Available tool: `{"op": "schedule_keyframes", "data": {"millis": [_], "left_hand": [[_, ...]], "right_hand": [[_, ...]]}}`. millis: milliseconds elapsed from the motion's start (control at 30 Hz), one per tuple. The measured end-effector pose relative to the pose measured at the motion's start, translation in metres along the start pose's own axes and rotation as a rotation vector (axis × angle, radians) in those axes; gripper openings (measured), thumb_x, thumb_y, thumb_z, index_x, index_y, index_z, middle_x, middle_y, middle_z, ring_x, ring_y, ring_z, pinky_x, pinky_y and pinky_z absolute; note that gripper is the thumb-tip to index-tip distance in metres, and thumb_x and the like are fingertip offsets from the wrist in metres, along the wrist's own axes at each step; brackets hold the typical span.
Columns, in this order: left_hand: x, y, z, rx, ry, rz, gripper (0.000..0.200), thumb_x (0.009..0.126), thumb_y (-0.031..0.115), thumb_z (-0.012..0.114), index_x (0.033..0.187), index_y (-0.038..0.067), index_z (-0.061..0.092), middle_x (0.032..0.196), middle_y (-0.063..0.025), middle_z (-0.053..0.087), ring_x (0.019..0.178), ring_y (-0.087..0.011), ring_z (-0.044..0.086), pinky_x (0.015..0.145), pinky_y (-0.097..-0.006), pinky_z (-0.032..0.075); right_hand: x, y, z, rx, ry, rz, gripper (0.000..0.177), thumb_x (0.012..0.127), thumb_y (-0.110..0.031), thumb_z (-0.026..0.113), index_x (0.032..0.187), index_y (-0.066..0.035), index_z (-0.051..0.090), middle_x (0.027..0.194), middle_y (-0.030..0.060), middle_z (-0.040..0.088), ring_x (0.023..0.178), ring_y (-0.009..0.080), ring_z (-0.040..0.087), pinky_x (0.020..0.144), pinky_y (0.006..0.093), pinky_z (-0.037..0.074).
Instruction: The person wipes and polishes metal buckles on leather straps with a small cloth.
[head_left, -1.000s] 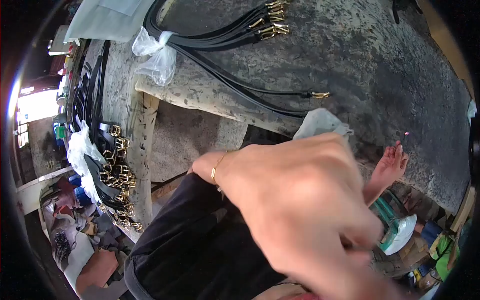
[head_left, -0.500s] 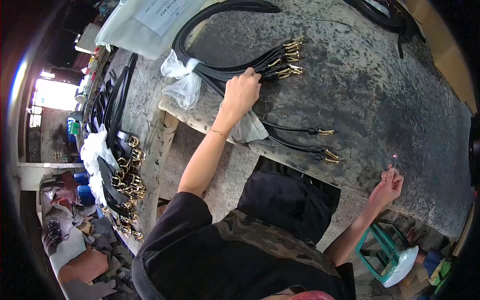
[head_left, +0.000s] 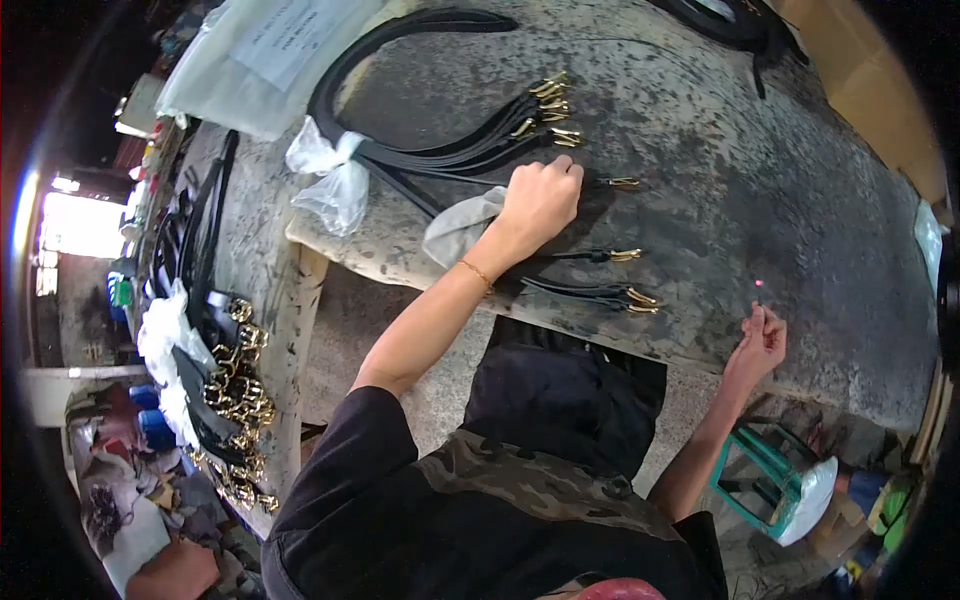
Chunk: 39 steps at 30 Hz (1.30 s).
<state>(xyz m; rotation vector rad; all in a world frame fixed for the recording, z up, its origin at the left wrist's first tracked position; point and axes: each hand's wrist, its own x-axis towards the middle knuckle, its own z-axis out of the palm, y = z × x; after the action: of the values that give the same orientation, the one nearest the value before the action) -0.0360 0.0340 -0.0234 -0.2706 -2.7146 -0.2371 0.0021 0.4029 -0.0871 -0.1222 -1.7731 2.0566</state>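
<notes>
At the table (head_left: 820, 200), left hand (head_left: 543, 203) grasps a strap (head_left: 603, 182), right hand (head_left: 760, 345) a stick (head_left: 758, 295).

Bright window (head_left: 82, 225), scuffed dark worktable (head_left: 830, 330), grey floor (head_left: 455, 365), green-framed stool (head_left: 776, 468)

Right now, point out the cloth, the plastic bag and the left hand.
Cloth (head_left: 455, 232): head view, grey middle.
Plastic bag (head_left: 338, 192): head view, lower flap.
Left hand (head_left: 541, 203): head view, back of the hand.

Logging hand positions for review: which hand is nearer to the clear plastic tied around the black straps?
Left. The left hand is right of the clear plastic, at the black straps; the right hand is much farther right, by the table's near edge.
</notes>
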Motion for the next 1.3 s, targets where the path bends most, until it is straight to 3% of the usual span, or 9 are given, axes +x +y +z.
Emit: {"op": "schedule_keyframes", "data": {"millis": [133, 167, 333, 433, 600, 733, 867, 933, 1300], "left_hand": [[-0.005, 0.012, 0.021, -0.226, -0.043, 0.018, 0.014, 0.076, 0.011, 0.072, 0.081, 0.002, 0.063, 0.077, -0.0143, 0.062, 0.069, -0.0359, 0.064, 0.063, -0.0448, 0.052], [-0.006, 0.005, 0.023, -0.34, -0.09, 0.022, 0.017, 0.076, 0.011, 0.073, 0.085, 0.001, 0.064, 0.078, -0.0151, 0.064, 0.071, -0.0367, 0.065, 0.065, -0.0444, 0.052], [-0.007, -0.014, 0.018, -0.756, -0.192, -0.172, 0.023, 0.077, 0.007, 0.072, 0.097, 0.0, 0.063, 0.082, -0.0132, 0.071, 0.076, -0.028, 0.07, 0.073, -0.0363, 0.053], [0.0, -0.013, 0.015, -0.832, -0.185, -0.277, 0.037, 0.078, 0.004, 0.064, 0.115, 0.003, 0.061, 0.081, -0.0115, 0.069, 0.079, -0.027, 0.069, 0.078, -0.0356, 0.052], [0.012, -0.011, 0.021, -0.718, -0.264, -0.121, 0.037, 0.079, 0.003, 0.063, 0.116, 0.004, 0.067, 0.083, -0.0162, 0.068, 0.08, -0.0307, 0.067, 0.078, -0.0377, 0.052], [0.013, -0.014, 0.032, -0.696, -0.2, -0.072, 0.021, 0.082, 0.003, 0.063, 0.1, 0.001, 0.072, 0.087, -0.0181, 0.069, 0.08, -0.0317, 0.068, 0.076, -0.0379, 0.052], [0.01, -0.016, 0.029, -0.728, -0.214, -0.207, 0.015, 0.082, 0.007, 0.068, 0.094, 0.0, 0.072, 0.087, -0.0161, 0.07, 0.08, -0.028, 0.068, 0.072, -0.0347, 0.052], [0.011, -0.016, 0.025, -0.775, -0.215, -0.266, 0.013, 0.082, 0.008, 0.069, 0.092, -0.001, 0.072, 0.087, -0.015, 0.07, 0.08, -0.0262, 0.069, 0.072, -0.0336, 0.052], [0.014, -0.018, 0.022, -0.849, -0.259, -0.31, 0.013, 0.081, 0.007, 0.071, 0.09, -0.002, 0.073, 0.086, -0.0131, 0.07, 0.08, -0.0227, 0.069, 0.073, -0.0323, 0.051]], "right_hand": [[-0.003, 0.001, -0.002, 0.017, 0.057, 0.056, 0.029, 0.094, -0.001, 0.064, 0.077, -0.007, 0.041, 0.089, 0.0092, 0.06, 0.074, 0.0131, 0.055, 0.075, 0.032, 0.051], [-0.003, -0.001, 0.001, 0.015, 0.053, 0.058, 0.031, 0.093, 0.004, 0.063, 0.076, -0.008, 0.04, 0.092, 0.0099, 0.061, 0.083, 0.0146, 0.059, 0.064, 0.0281, 0.044], [0.01, -0.021, 0.05, 0.148, -0.041, 0.138, 0.008, 0.092, 0.001, 0.065, 0.094, 0.001, 0.057, 0.096, 0.0112, 0.063, 0.082, 0.0157, 0.06, 0.065, 0.0277, 0.045], [0.032, -0.027, 0.114, 0.205, -0.213, 0.268, 0.027, 0.092, 0.0, 0.065, 0.117, 0.007, 0.062, 0.096, 0.0125, 0.066, 0.077, 0.0156, 0.059, 0.067, 0.0279, 0.046], [0.055, -0.005, 0.175, 0.513, -0.476, 0.525, 0.022, 0.092, -0.001, 0.065, 0.113, 0.006, 0.064, 0.096, 0.0126, 0.066, 0.076, 0.0158, 0.059, 0.07, 0.03, 0.049], [0.051, 0.023, 0.196, 0.516, -0.566, 0.565, 0.017, 0.093, 0.0, 0.063, 0.109, 0.004, 0.064, 0.092, 0.0103, 0.065, 0.075, 0.0152, 0.06, 0.07, 0.0296, 0.05], [0.04, 0.034, 0.196, 0.274, -0.597, 0.402, 0.007, 0.092, 0.002, 0.06, 0.099, 0.003, 0.063, 0.086, 0.0042, 0.061, 0.074, 0.0119, 0.062, 0.068, 0.0257, 0.052], [0.035, 0.037, 0.197, 0.019, -0.62, 0.138, 0.005, 0.091, 0.002, 0.061, 0.095, 0.002, 0.061, 0.083, 0.0018, 0.06, 0.069, 0.0074, 0.058, 0.063, 0.0221, 0.047], [0.026, 0.028, 0.203, -0.169, -0.686, 0.025, 0.009, 0.079, 0.008, 0.065, 0.083, 0.002, 0.061, 0.072, -0.0008, 0.049, 0.062, 0.0044, 0.039, 0.054, 0.0219, 0.034]]}}
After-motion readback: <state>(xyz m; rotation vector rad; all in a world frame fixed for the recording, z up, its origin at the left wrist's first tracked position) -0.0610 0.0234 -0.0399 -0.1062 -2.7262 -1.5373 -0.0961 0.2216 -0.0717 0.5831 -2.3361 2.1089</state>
